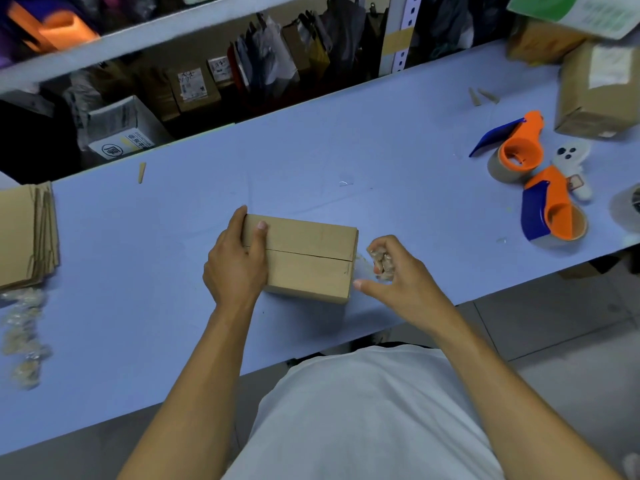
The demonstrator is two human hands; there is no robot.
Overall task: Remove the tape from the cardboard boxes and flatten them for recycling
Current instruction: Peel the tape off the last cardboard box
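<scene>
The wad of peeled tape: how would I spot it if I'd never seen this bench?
Start at the long blue table and find the closed cardboard box in the middle, steadied by the left hand. Just beyond the box's right end, the right hand curls round the crumpled wad of tape. Unlike the loose tape scraps at the far left, it is held.

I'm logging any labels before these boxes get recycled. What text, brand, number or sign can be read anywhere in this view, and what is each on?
None can be quoted with confidence.
White carton under the shelf: a round logo and printed characters, too small to read.
Brown shelf boxes' white labels: blurred.
Green-and-white carton at top right: faint print, unreadable.
Taped brown box's white label at right: blurred.
Brown cardboard box between the hands: no print visible.
</scene>
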